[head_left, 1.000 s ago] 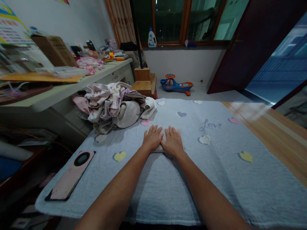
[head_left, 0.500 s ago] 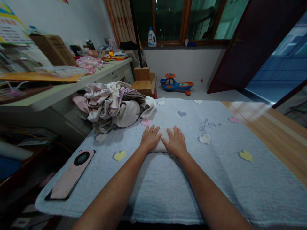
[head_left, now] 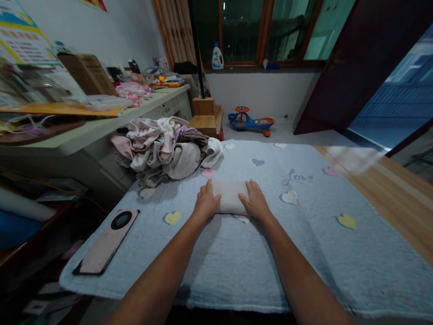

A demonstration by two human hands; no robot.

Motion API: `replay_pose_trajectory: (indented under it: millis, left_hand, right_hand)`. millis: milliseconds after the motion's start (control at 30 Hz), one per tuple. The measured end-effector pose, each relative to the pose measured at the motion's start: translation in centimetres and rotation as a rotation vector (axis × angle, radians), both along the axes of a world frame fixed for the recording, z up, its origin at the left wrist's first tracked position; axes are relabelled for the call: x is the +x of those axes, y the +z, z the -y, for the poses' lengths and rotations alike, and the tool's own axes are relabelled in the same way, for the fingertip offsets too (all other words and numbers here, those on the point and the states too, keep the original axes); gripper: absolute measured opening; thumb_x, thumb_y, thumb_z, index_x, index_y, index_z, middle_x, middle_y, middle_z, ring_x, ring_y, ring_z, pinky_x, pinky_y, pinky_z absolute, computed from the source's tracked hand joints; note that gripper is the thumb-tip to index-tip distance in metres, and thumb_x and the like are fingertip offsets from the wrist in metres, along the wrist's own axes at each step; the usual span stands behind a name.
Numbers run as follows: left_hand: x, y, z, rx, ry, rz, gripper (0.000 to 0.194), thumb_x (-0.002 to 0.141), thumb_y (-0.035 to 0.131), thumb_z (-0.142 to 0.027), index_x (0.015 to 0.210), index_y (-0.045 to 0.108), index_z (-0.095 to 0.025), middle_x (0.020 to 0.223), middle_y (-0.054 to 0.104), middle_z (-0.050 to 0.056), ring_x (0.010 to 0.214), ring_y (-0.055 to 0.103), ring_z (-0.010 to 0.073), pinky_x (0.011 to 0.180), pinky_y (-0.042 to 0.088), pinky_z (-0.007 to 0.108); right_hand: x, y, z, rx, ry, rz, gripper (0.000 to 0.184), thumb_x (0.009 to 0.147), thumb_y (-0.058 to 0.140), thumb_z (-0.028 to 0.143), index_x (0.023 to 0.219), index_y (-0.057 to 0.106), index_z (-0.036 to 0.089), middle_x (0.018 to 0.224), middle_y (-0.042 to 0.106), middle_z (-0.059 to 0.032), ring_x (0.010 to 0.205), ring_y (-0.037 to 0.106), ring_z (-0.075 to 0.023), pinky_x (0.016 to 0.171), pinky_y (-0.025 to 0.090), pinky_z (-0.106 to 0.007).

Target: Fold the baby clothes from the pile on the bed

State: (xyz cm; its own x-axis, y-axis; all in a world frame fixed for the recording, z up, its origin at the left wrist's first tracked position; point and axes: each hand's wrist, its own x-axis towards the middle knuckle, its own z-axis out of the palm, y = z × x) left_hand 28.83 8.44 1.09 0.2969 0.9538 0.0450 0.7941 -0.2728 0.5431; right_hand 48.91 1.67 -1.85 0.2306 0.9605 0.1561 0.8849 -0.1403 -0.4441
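Observation:
A small folded, pale ribbed piece of clothing (head_left: 232, 197) lies on the light blue cloth with heart patterns (head_left: 233, 266). My left hand (head_left: 207, 199) grips its left edge, the thumb on top and the fingers along the side. At the opposite edge my right hand (head_left: 256, 200) holds it the same way. Between my two thumbs the ribbed top shows plainly. Whether fingertips reach beneath it is hidden. Beyond my left hand sits a heap of crumpled clothes (head_left: 169, 151) in white, pink and grey.
A pink phone (head_left: 107, 246) lies at the cloth's left front corner. Along the left stands a cluttered desk (head_left: 162, 95). Behind the cloth are a wooden step-shaped seat (head_left: 204, 122) and a blue ride-on toy (head_left: 252, 123). Bare wood surface (head_left: 375, 180) shows at right.
My hands have gone from lying flat on top of the folded clothing, fingers spread, to gripping its left and right edges. More of its ribbed top shows. The view has shifted slightly.

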Motion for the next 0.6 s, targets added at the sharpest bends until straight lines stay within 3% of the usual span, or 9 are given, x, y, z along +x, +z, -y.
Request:
replay_pose_trajectory:
  millis: [133, 200, 267, 333, 433, 500, 600]
  left_hand:
    - [-0.7, 1.0, -0.5, -0.225, 0.111, 0.165, 0.089, 0.076, 0.071, -0.029, 0.149, 0.023, -0.011, 0.137, 0.049, 0.024, 0.126, 0.053, 0.0325, 0.102, 0.042, 0.041]
    - [-0.8, 1.4, -0.7, -0.352, 0.164, 0.343, 0.097, 0.068, 0.078, -0.028, 0.147, 0.024, -0.012, 0.133, 0.054, 0.023, 0.119, 0.058, 0.0311, 0.097, 0.046, 0.039]
    - [-0.8, 1.5, -0.7, -0.483, 0.224, 0.566, 0.096, 0.062, 0.083, -0.026, 0.142, 0.032, -0.012, 0.124, 0.062, 0.020, 0.105, 0.065, 0.0278, 0.085, 0.052, 0.035]
    - [-0.6, 1.6, -0.5, -0.622, 0.242, 0.778, 0.078, 0.060, 0.083, -0.022, 0.129, 0.047, -0.011, 0.108, 0.070, 0.015, 0.085, 0.069, 0.0235, 0.071, 0.054, 0.031]
    - [0.1, 1.8, 0.1, -0.863, 0.162, 1.010, 0.039, 0.065, 0.077, -0.019, 0.100, 0.064, -0.009, 0.082, 0.074, 0.010, 0.062, 0.067, 0.0194, 0.058, 0.053, 0.028]
    - [0.6, 2.1, 0.6, -0.965, 0.129, 1.097, 0.023, 0.068, 0.073, -0.018, 0.089, 0.068, -0.010, 0.075, 0.073, 0.008, 0.057, 0.066, 0.0184, 0.055, 0.052, 0.028]
    - [1.0, 2.7, 1.3, -0.963, 0.122, 1.181, 0.020, 0.071, 0.070, -0.016, 0.090, 0.068, -0.012, 0.078, 0.074, 0.007, 0.058, 0.066, 0.0164, 0.055, 0.052, 0.026]
  right_hand:
    - [-0.4, 0.6, 0.4, 0.031, -0.050, -0.004, 0.062, 0.092, 0.045, 0.041, 0.143, 0.042, 0.006, 0.153, 0.037, -0.0200, 0.145, 0.028, -0.0293, 0.116, 0.023, -0.049]
    - [-1.1, 1.6, 0.8, 0.024, -0.055, 0.025, 0.055, 0.091, 0.045, 0.032, 0.140, 0.046, 0.008, 0.152, 0.041, -0.0182, 0.145, 0.028, -0.0303, 0.117, 0.020, -0.053]
    - [-2.3, 2.8, 1.3, 0.050, 0.026, 0.042, 0.053, 0.087, 0.046, 0.024, 0.138, 0.049, 0.009, 0.150, 0.043, -0.0169, 0.144, 0.028, -0.0295, 0.117, 0.018, -0.053]
    - [-3.7, 3.9, 2.0, 0.086, 0.176, 0.025, 0.061, 0.081, 0.050, 0.023, 0.141, 0.047, 0.008, 0.150, 0.043, -0.0174, 0.144, 0.031, -0.0274, 0.118, 0.021, -0.047]
    - [-5.9, 4.9, 2.7, 0.083, 0.334, 0.018, 0.080, 0.074, 0.059, 0.028, 0.148, 0.035, 0.006, 0.153, 0.037, -0.0194, 0.143, 0.031, -0.0286, 0.117, 0.024, -0.045]
    - [-6.8, 5.0, 2.8, 0.060, 0.336, 0.060, 0.087, 0.071, 0.063, 0.025, 0.150, 0.031, 0.007, 0.155, 0.034, -0.0194, 0.144, 0.029, -0.0301, 0.117, 0.023, -0.046]
    - [-7.3, 4.4, 2.5, 0.052, 0.261, 0.109, 0.085, 0.067, 0.062, 0.012, 0.148, 0.035, 0.008, 0.154, 0.036, -0.0191, 0.141, 0.034, -0.0293, 0.115, 0.028, -0.042]
